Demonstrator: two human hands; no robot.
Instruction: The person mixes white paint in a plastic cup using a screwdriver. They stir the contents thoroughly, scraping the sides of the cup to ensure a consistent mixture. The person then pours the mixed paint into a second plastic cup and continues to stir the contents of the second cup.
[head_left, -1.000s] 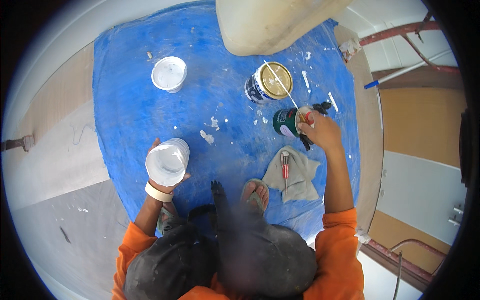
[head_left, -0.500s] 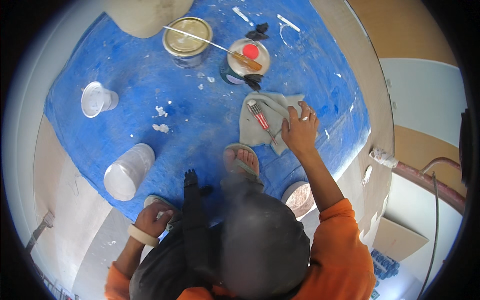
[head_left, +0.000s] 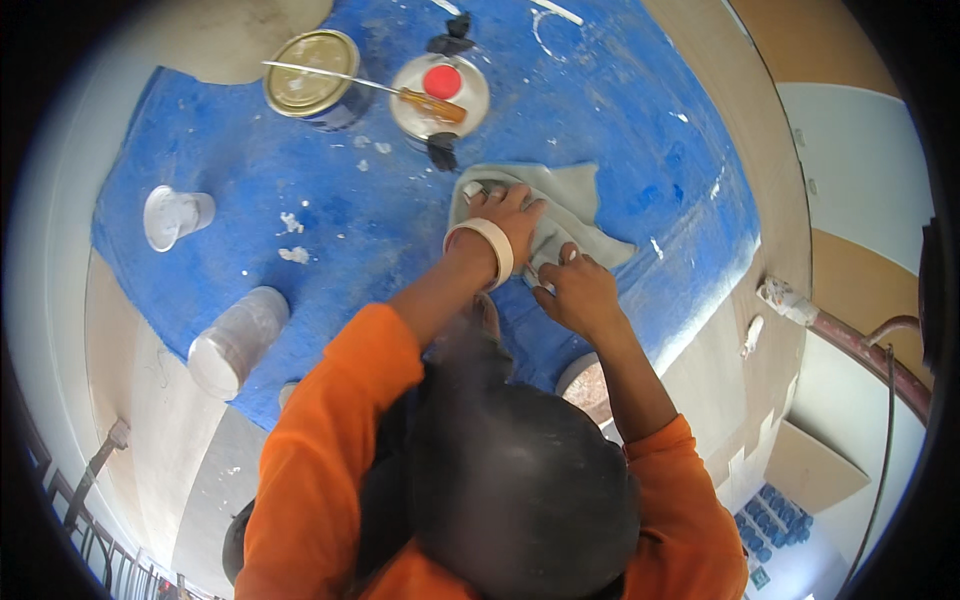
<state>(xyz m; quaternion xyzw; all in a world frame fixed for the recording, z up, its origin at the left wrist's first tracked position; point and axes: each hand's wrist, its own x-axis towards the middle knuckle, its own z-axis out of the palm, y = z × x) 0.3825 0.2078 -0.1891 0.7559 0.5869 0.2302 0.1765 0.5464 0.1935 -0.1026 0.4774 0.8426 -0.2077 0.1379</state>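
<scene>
A grey cloth [head_left: 572, 200] lies crumpled on the blue sheet. My left hand [head_left: 508, 222], with a pale band on the wrist, is over its left part, fingers round the screwdriver [head_left: 472, 189]. Only the pale end of the handle shows past the fingers; the hand covers most of the rest. At the cloth's near edge is my right hand [head_left: 582, 292], thumb and forefinger brought close together. What they pinch, if anything, is too small to make out.
Beyond the cloth, a long orange-handled screwdriver [head_left: 432, 106] spans a gold-lidded can [head_left: 312, 75] and a white-lidded can [head_left: 475, 90]. A white cup [head_left: 175, 217] and a whitish tub [head_left: 238, 340] lie to the left. A round container [head_left: 586, 388] stands by my right forearm.
My left hand has come up from beside my left foot onto the screwdriver on the cloth. My right hand has moved nearer me, to the cloth's near edge, its fingers drawing together.
</scene>
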